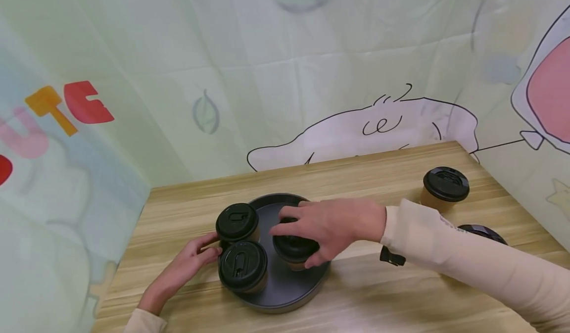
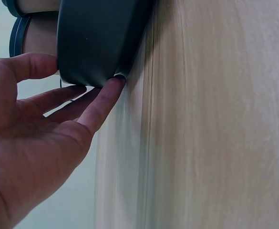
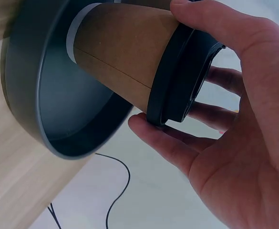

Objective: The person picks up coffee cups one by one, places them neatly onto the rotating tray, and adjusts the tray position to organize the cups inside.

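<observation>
A round dark pan sits on the wooden table. Two brown paper coffee cups with black lids, a rear cup and a front cup, stand in its left side. My right hand grips a third coffee cup by its black lid, thumb and fingers around the rim. That cup's base is inside the pan; whether it touches the floor I cannot tell. At the pan's left, my left hand rests its fingertips against the outer wall, fingers fairly straight, thumb near the rim.
Another lidded cup stands at the table's back right. Nearer, a further black lid shows partly behind my right sleeve. Printed cloth hangs along the table's back and sides. A thin black cable dangles beyond the table edge.
</observation>
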A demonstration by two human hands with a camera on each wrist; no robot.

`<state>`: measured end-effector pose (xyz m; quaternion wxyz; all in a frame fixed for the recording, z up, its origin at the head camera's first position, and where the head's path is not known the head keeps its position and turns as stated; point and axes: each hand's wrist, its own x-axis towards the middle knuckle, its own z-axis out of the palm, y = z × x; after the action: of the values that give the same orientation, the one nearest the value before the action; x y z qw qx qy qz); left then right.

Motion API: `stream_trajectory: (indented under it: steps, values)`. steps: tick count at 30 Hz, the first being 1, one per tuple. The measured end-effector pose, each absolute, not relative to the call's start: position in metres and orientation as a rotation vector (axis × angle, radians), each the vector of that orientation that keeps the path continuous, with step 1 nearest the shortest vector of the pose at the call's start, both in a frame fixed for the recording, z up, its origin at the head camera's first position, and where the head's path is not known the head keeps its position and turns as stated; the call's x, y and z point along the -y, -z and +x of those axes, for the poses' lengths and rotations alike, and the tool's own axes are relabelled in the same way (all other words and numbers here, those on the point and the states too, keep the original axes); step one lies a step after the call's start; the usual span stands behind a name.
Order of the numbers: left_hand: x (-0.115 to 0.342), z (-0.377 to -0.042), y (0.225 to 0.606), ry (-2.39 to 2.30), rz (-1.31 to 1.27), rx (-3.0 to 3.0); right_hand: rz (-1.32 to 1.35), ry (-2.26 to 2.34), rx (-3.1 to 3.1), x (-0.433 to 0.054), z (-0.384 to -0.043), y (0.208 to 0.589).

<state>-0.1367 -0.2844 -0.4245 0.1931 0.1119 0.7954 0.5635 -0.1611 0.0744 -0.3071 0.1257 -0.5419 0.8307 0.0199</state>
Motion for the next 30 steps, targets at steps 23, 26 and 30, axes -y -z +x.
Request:
stream_trajectory:
  steps: [23,26,30]
  values:
    - [0.285,-0.137,0.426,-1.575,0.307,-2.252,-1.642,-0.169,-2.398,-0.057,-0.15,0.324]
    - [0.285,-0.137,0.426,-1.575,0.301,-2.253,-1.65,-0.173,-2.397,-0.056,-0.149,0.325]
    - [0.285,-0.137,0.427,-1.567,0.291,-2.258,-1.661,-0.192,-2.399,-0.056,-0.148,0.328]
